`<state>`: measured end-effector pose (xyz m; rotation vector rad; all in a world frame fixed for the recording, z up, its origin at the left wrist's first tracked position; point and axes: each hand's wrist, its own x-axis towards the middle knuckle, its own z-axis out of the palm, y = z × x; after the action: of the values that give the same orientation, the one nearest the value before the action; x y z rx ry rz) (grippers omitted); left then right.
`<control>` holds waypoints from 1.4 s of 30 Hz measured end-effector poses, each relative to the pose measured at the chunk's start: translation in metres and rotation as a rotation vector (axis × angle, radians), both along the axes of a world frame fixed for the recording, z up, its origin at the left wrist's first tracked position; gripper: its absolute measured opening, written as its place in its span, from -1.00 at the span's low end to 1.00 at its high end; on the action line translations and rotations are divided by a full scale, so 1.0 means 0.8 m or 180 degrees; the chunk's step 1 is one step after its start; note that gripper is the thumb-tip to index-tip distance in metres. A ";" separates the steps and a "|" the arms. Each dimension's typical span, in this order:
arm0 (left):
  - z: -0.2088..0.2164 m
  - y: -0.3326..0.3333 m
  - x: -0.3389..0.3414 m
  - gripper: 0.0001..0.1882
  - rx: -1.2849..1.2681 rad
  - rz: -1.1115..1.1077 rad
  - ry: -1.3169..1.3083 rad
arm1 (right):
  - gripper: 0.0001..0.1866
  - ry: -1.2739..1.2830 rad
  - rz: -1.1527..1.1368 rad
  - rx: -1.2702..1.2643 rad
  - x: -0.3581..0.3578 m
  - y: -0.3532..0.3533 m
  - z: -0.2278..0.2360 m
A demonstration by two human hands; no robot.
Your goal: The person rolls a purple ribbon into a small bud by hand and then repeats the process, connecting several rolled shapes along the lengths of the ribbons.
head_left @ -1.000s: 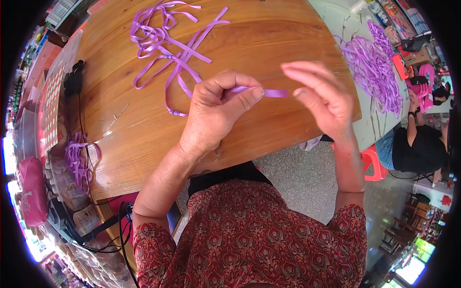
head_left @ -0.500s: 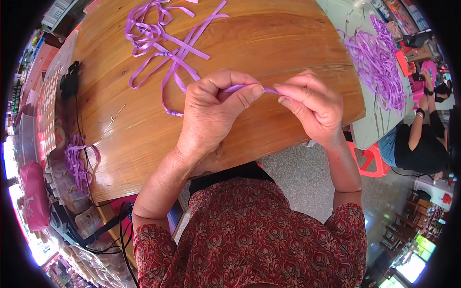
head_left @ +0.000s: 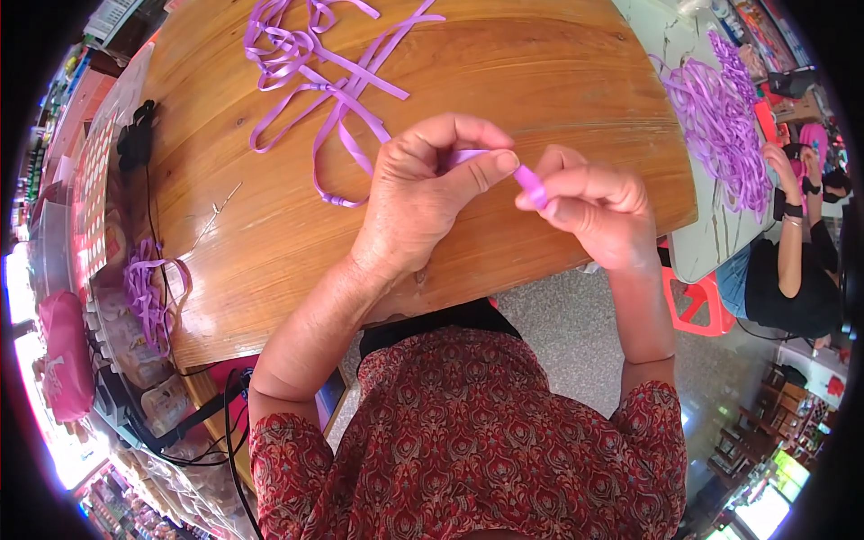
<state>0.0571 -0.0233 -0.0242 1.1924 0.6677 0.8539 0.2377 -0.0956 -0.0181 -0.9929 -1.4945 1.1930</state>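
A purple ribbon (head_left: 531,186) runs between my two hands above the near part of the wooden table (head_left: 540,90). My left hand (head_left: 445,171) is closed, pinching the ribbon between thumb and forefinger. At the ribbon's other side my right hand (head_left: 598,207) also pinches it, with thumb and bent fingers together. The short stretch between them slants down to the right and looks folded or looped near my right fingertips. Beyond my left hand, more purple ribbons (head_left: 346,94) lie loosely crossed on the table, a few with small knots or bands.
A large heap of purple ribbon (head_left: 720,135) lies on a pale side table (head_left: 711,238) at right. Another bunch (head_left: 148,292) hangs by the left edge, near a black cable (head_left: 153,207) and a thin twig-like piece (head_left: 216,214). A person (head_left: 787,274) sits by a red stool (head_left: 700,306).
My right hand has drawn slightly down and away from my left, and more ribbon shows between them. The person at right has raised their hands.
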 end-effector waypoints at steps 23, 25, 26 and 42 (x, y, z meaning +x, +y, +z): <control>-0.012 -0.022 0.007 -0.92 0.0229 0.0493 0.0037 | -0.69 -0.1884 -0.1623 0.2021 -0.035 0.019 -0.019; -0.012 -0.022 0.007 -0.93 0.0160 0.0559 -0.0035 | -0.70 -0.1632 -0.1652 0.1755 -0.038 0.015 -0.021; -0.011 -0.022 0.007 -0.93 0.0104 0.0624 -0.0116 | -0.71 -0.1385 -0.1682 0.1503 -0.040 0.013 -0.022; -0.007 -0.014 -0.001 -0.93 -0.0678 0.0159 -0.0399 | -0.71 -0.1256 -0.1021 0.0971 -0.027 0.019 -0.012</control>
<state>0.0564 -0.0347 -0.0299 0.9270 0.6704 0.8688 0.2162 -0.0804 -0.0275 -1.2442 -1.6779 0.5407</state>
